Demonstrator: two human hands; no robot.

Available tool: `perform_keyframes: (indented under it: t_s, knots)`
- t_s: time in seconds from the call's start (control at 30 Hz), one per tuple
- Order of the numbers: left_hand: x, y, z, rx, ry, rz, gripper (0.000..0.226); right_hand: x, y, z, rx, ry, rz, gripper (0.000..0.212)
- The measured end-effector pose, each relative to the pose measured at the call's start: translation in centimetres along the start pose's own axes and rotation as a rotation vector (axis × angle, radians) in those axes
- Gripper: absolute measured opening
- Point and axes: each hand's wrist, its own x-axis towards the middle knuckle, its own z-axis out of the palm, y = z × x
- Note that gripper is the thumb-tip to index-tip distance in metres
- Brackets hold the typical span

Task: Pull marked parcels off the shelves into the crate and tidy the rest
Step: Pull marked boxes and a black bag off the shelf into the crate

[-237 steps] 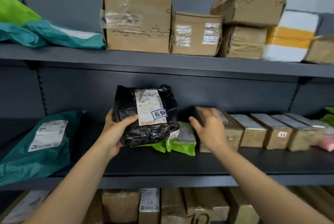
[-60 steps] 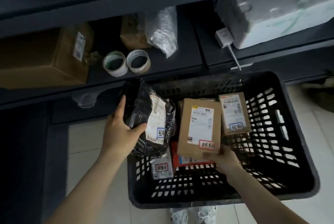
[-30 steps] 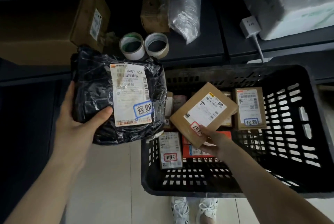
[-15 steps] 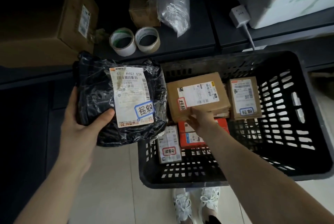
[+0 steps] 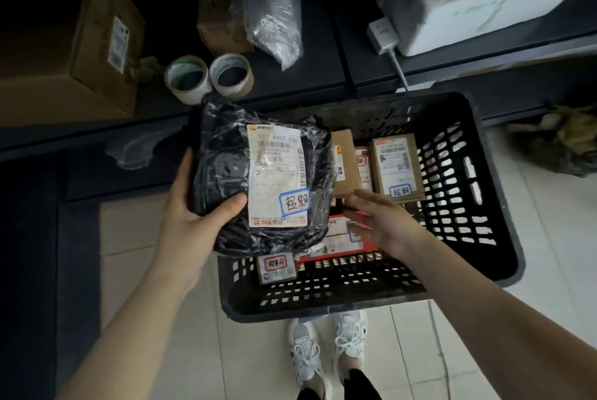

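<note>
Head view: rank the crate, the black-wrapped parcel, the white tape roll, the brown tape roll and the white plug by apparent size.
1. crate
2. black-wrapped parcel, though held nearer the camera
3. white tape roll and brown tape roll: alike, unranked
4. white plug

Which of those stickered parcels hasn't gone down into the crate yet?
The black plastic-wrapped parcel: the left hand holds it up at the crate's left side, while the cardboard boxes lie inside.
</note>
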Motion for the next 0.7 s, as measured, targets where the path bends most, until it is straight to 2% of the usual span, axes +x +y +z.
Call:
perform_keyframes:
  t_s: [0.17,0.27,0.4,0.53,0.6,0.7]
  knots:
    - [-0.4,0.8,6.2,0.086,-0.154,0.028,0.097,-4.3,-4.0,-3.8,-0.142,-0.169,-0.140,0.080]
    - [-0.8,1.1,10.2,0.165,-0.295,0.074,0.093,-6.0,-5.9,-4.9,-0.208,-0.194,-0.221,0.083]
    - [-1.4,0.1,14.8,0.205,-0.374,0.098,0.090,-6.2,-7.5,-7.2,-0.146,0.112,-0.379,0.054]
    - [-1.3,-1.8,17.1,0.273,-0.458,-0.022,0.089,-5.3,-7.2,-9.7,-0.237,0.346,-0.435,0.034]
    - [-1.4,-2.7,18.0,0.418,-0.549,-0.068,0.082,-5.1,-6.9,-10.7,-0.356,0.458,-0.481,0.027]
    - [-1.0,-4.6,18.5,0.692,-0.651,-0.099,0.069,-5.3,-6.9,-11.6,-0.762,0.605,-0.559,0.033]
